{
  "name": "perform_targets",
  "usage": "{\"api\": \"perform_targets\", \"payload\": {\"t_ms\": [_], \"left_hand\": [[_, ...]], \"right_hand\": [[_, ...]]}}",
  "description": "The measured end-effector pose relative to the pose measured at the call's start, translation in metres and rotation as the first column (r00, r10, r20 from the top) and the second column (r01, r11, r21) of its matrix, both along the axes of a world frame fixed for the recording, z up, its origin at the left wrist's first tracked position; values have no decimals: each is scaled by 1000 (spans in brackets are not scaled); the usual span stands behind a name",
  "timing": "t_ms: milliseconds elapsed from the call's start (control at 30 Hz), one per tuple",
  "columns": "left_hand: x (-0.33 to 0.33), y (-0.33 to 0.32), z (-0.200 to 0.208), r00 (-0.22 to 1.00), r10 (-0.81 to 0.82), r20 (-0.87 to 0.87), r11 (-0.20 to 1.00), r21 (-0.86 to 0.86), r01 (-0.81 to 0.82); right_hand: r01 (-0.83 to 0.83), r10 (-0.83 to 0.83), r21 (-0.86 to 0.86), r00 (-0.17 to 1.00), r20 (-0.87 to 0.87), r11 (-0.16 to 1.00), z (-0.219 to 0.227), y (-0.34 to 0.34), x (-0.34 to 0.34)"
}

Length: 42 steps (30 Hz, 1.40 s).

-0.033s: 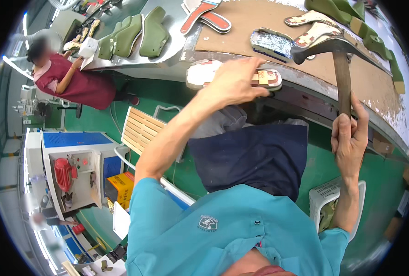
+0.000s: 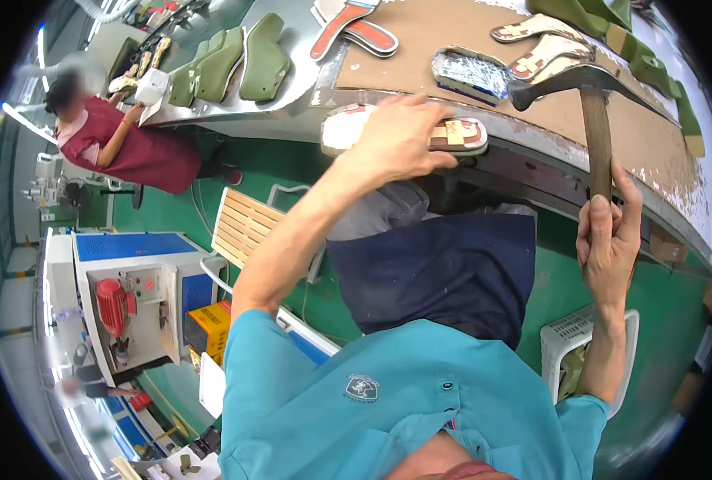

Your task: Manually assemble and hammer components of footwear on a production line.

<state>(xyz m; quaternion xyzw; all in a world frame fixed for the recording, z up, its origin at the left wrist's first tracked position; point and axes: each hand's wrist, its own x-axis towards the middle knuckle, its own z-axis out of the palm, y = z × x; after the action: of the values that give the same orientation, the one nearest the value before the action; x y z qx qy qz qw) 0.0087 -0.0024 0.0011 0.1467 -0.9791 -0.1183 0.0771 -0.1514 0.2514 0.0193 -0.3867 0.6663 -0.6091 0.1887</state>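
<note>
In front of me at the bench edge lies a shoe last [image 2: 344, 130] with its sole side up, bearing a pale insole with a yellowish patch. My left hand [image 2: 400, 138] is laid across its middle, thumb on the near side and fingers over the far side, hiding that part. To the right, my right hand [image 2: 609, 232] grips the wooden handle of a hammer [image 2: 598, 132]. The hammer's dark head is raised, apart from the last. Beyond the last, a tray of small metal nails [image 2: 472, 72] rests on the brown board.
The bench [image 2: 404, 48] carries insoles [image 2: 356, 30], more lasts with insoles [image 2: 544, 56] and green lasts [image 2: 264, 60]. A slatted wooden seat [image 2: 245, 226] stands left and a white basket [image 2: 564, 336] right. A person in a dark red apron [image 2: 144, 148] works at the far left.
My left hand has slid slightly left over the last. The hammer and my right hand have barely moved.
</note>
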Motion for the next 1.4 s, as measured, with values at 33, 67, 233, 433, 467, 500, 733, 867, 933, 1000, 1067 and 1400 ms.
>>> {"api": "perform_targets", "payload": {"t_ms": [33, 67, 233, 433, 467, 500, 733, 867, 933, 1000, 1067, 1400], "left_hand": [[5, -4, 1, 1000, -3, -7, 999, -44, 3], [9, -7, -1, 1000, -10, -16, 996, -87, 9], [10, -3, -8, 999, -10, -53, 997, -78, 6], [9, 2, -11, 1000, 2, -15, 996, -93, -4], [9, 2, -10, 1000, 11, -16, 996, -94, -12], [9, 3, -9, 1000, 8, -12, 996, -87, -9], [8, 2, -16, 992, -60, -108, 986, -162, 42], [13, 1, -15, 997, -36, -61, 989, -145, 27], [15, -1, -17, 996, -44, -83, 988, -148, 31], [18, -1, -18, 994, -45, -101, 989, -146, 30], [14, 3, -11, 1000, -13, 7, 993, -116, 13], [13, -4, -18, 992, -70, -103, 983, -179, 51]], "right_hand": [[-9, 9, -4, 1000, 18, 1000, -4, 3, -4], [-15, 15, -8, 999, 35, 1000, -7, 6, -6], [102, -86, -95, 984, 155, 990, -12, 15, -3], [-22, 26, 89, 999, -48, 996, -17, 17, -7], [-27, 41, 126, 993, -107, 992, -11, 14, -7], [14, -11, 37, 998, -62, 999, -4, 11, -5], [-29, -92, -289, 914, -396, 957, -18, 6, -12], [-148, 200, 187, 933, -299, 971, -8, -23, 0], [7, 47, 113, 885, -462, 994, 6, -21, -7], [177, -206, -159, 960, -190, 971, 22, -10, -2], [111, -160, -360, 981, -111, 927, 43, 11, -13], [62, -73, -45, 943, -324, 997, -12, -11, 0]]}}
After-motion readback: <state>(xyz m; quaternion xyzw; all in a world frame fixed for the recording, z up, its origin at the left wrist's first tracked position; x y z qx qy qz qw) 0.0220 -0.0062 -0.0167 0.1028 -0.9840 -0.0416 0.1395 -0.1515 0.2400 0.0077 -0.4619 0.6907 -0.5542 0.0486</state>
